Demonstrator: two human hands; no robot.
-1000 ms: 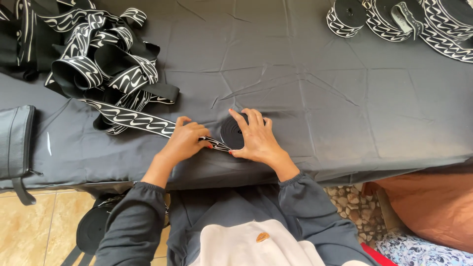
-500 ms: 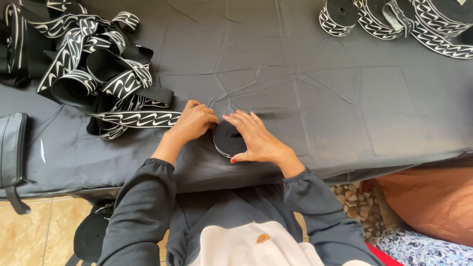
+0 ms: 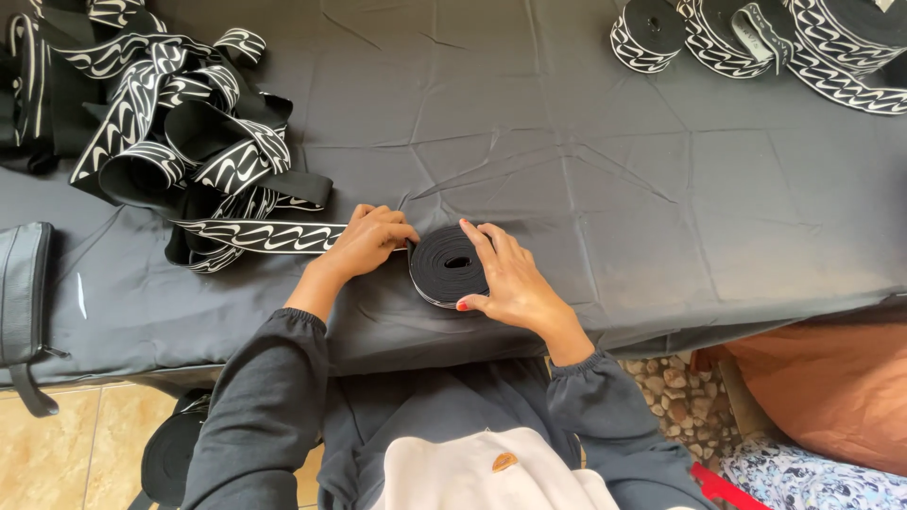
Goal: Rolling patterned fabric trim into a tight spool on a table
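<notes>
A small flat coil of black patterned band (image 3: 446, 264) lies on the dark tablecloth (image 3: 586, 198) near the front edge. My right hand (image 3: 505, 279) rests on the coil's right side, fingers spread over its top and thumb at its near rim. My left hand (image 3: 370, 241) pinches the loose black-and-white band (image 3: 265, 236) where it feeds into the coil from the left. That strip runs back to a tangled heap of the same band (image 3: 170, 142) at the far left.
Several finished rolls of band (image 3: 756, 33) sit at the far right corner. A black bag (image 3: 24, 293) lies at the left edge of the table. A brown cushion (image 3: 831, 387) and a tiled floor (image 3: 47, 444) lie below the table.
The coil has grown wider and sits a little farther right. My right hand has turned around it and my left hand has slid along the strip toward it.
</notes>
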